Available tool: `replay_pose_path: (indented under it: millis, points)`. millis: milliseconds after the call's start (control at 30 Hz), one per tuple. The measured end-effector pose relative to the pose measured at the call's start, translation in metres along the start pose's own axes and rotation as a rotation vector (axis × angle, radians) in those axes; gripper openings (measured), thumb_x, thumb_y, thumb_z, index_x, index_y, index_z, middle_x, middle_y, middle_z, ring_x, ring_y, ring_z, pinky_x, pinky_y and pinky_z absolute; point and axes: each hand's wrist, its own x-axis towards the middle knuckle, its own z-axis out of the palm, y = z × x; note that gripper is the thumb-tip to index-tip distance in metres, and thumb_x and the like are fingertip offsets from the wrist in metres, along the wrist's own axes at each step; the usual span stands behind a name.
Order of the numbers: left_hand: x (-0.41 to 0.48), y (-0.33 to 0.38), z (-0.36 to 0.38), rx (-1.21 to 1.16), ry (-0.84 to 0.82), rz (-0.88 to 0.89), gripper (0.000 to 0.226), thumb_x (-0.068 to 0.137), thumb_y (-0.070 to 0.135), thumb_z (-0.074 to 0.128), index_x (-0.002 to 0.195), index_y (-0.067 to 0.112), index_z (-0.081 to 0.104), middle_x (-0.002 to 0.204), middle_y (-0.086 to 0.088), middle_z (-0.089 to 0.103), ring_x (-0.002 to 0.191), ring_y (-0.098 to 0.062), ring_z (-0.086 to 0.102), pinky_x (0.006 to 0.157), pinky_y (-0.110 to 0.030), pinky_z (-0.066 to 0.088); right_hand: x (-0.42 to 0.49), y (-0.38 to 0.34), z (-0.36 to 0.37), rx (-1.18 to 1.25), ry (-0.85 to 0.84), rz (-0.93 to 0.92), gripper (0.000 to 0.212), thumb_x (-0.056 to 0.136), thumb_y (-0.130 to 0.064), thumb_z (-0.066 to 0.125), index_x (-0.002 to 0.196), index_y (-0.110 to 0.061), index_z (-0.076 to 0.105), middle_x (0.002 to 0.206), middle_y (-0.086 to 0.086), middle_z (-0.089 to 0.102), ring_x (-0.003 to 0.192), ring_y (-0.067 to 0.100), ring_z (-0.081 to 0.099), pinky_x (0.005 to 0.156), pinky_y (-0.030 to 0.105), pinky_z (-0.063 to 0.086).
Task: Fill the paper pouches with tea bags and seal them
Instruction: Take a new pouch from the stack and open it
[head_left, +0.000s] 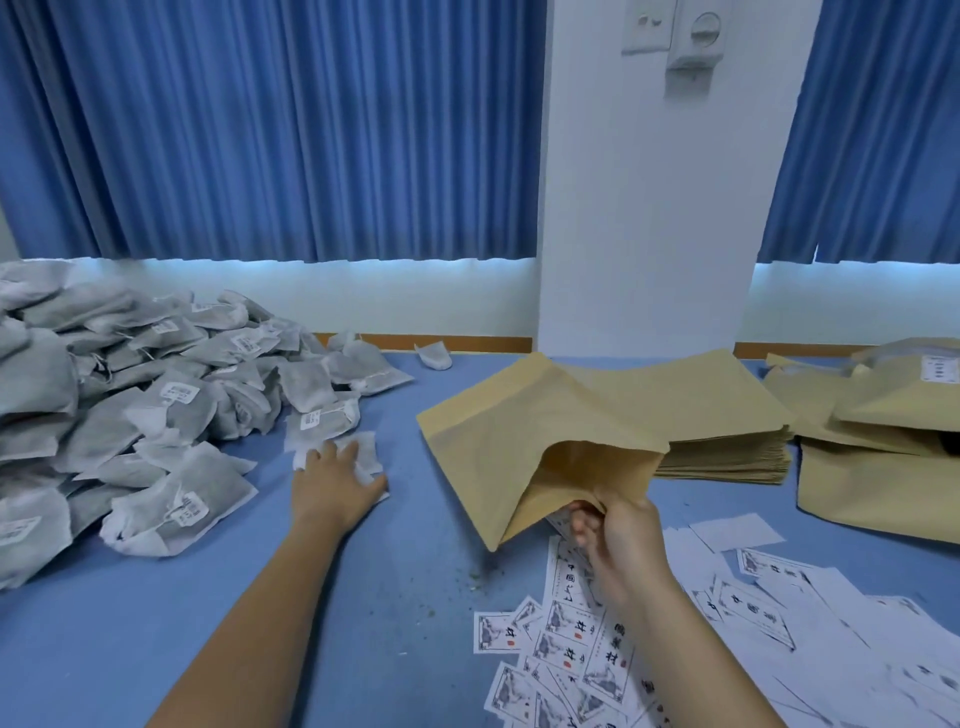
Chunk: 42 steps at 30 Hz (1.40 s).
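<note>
1. Far to the left of the left hand, a heap of tea bags (130, 405) covers the desk (311, 623). The frame edge cuts off the heap's left side, and the print on the small tags is too small to read.
2. The left hand (335, 480) rests with fingers spread and fairly straight on a tea bag (366, 449) at the heap's right fringe. The hand hides much of that bag, and whether the fingertips hook its far edge cannot be told.
3. Between the two hands lie dark specks (457, 587), too small to identify.
4. The right hand (618, 535) pinches the lower lip of a brown pouch (498, 447), holding it up off the desk with its mouth gaping. The inside is in shadow, and the paper hides part of the fingers.
5. Just beyond the right hand sits a stack (727, 447) of flat pouches, its left part hidden behind the held one.
6. Under and right of the right hand, printed labels (566, 649) lie scattered. The wrist covers some, those farther right are blurred, and the bottom edge cuts off others.
7. Far right of the right hand lie more pouches (878, 499), cut off by the frame. One bears a white sticker that cannot be read.
</note>
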Motion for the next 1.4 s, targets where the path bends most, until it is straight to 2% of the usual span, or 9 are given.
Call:
replay_pose_path:
  millis: [233, 433, 533, 633, 767, 900, 1100, 1233, 1400]
  points:
    - [-0.065, 0.035, -0.012, 0.028, 0.075, 0.24, 0.059, 0.068, 0.069, 0.036, 0.098, 0.026, 0.063, 0.102, 0.003, 0.055, 0.106, -0.02, 0.042, 0.088, -0.039, 0.026, -0.006, 0.002, 0.003, 0.11, 0.012, 0.001, 0.022, 0.1, 0.0, 0.036, 0.083, -0.008, 0.045, 0.059, 0.012, 0.053, 0.035, 0.011, 0.047, 0.036, 0.019, 0.039]
    - [-0.116, 0.043, -0.034, -0.081, -0.005, 0.384, 0.036, 0.077, 0.058, 0.052, 0.1, 0.031, 0.052, 0.103, 0.01, 0.047, 0.099, -0.017, 0.049, 0.072, -0.03, 0.039, -0.019, 0.002, 0.002, 0.125, -0.018, -0.02, 0.02, 0.103, -0.006, 0.036, 0.09, -0.009, 0.052, 0.062, 0.008, 0.054, 0.038, 0.009, 0.049, 0.038, 0.016, 0.041]
    - [-0.145, 0.06, -0.063, -0.398, 0.114, 0.343, 0.021, 0.075, 0.052, 0.059, 0.089, 0.039, 0.052, 0.091, 0.014, 0.055, 0.086, -0.01, 0.056, 0.07, -0.029, 0.047, -0.018, 0.004, -0.001, 0.033, -0.02, -0.052, 0.024, 0.103, -0.008, 0.033, 0.085, -0.011, 0.049, 0.053, 0.005, 0.052, 0.032, 0.006, 0.037, 0.03, 0.014, 0.027]
    - [-0.174, 0.092, -0.101, -0.802, -0.141, 0.58, 0.023, 0.072, 0.042, 0.06, 0.094, 0.047, 0.063, 0.099, 0.024, 0.067, 0.092, 0.004, 0.062, 0.081, -0.016, 0.047, -0.018, 0.009, -0.003, -0.152, -0.015, -0.137, 0.024, 0.102, -0.009, 0.03, 0.087, -0.007, 0.049, 0.043, -0.002, 0.047, 0.034, 0.008, 0.035, 0.034, 0.016, 0.026]
    - [-0.184, 0.147, -0.128, -1.024, -0.236, 0.501, 0.019, 0.076, 0.028, 0.062, 0.091, 0.037, 0.071, 0.091, 0.017, 0.071, 0.08, 0.001, 0.065, 0.069, -0.016, 0.052, -0.023, 0.016, 0.005, -0.336, -0.028, -0.167, 0.022, 0.096, -0.01, 0.039, 0.089, -0.001, 0.058, 0.07, 0.011, 0.056, 0.056, 0.017, 0.054, 0.045, 0.021, 0.041]
    - [-0.159, 0.173, -0.122, -0.639, -0.223, 0.3, 0.024, 0.083, 0.029, 0.055, 0.064, 0.014, 0.055, 0.065, 0.002, 0.055, 0.063, -0.017, 0.051, 0.055, -0.029, 0.041, -0.029, 0.017, 0.008, -0.318, -0.024, -0.196, 0.024, 0.1, -0.014, 0.038, 0.087, -0.01, 0.058, 0.07, 0.006, 0.057, 0.05, 0.009, 0.053, 0.041, 0.016, 0.04]
    - [-0.111, 0.187, -0.109, -0.629, -0.306, 0.158, 0.033, 0.101, 0.028, 0.039, 0.13, 0.014, 0.047, 0.133, -0.007, 0.048, 0.124, -0.025, 0.043, 0.107, -0.033, 0.031, -0.04, 0.027, 0.016, -0.334, -0.118, -0.237, 0.022, 0.101, -0.008, 0.034, 0.101, -0.016, 0.055, 0.058, -0.001, 0.047, 0.033, 0.008, 0.037, 0.035, 0.018, 0.032]
    - [-0.097, 0.144, -0.083, -0.517, -0.463, -0.023, 0.041, 0.101, 0.03, 0.045, 0.138, 0.012, 0.044, 0.142, -0.011, 0.045, 0.131, -0.027, 0.041, 0.111, -0.033, 0.029, -0.049, 0.034, 0.019, -0.317, -0.296, -0.274, 0.058, 0.092, 0.011, 0.026, 0.124, -0.027, 0.057, 0.079, -0.005, 0.06, 0.032, 0.011, 0.035, 0.036, 0.018, 0.031]
    - [-0.095, 0.152, -0.111, -0.24, -0.471, 0.226, 0.026, 0.099, 0.02, 0.04, 0.114, 0.008, 0.057, 0.117, -0.014, 0.059, 0.109, -0.027, 0.055, 0.099, -0.035, 0.042, -0.04, 0.04, 0.037, -0.331, -0.199, -0.234, 0.039, 0.102, -0.004, 0.03, 0.123, -0.028, 0.054, 0.054, -0.004, 0.053, 0.029, 0.01, 0.037, 0.033, 0.017, 0.029]
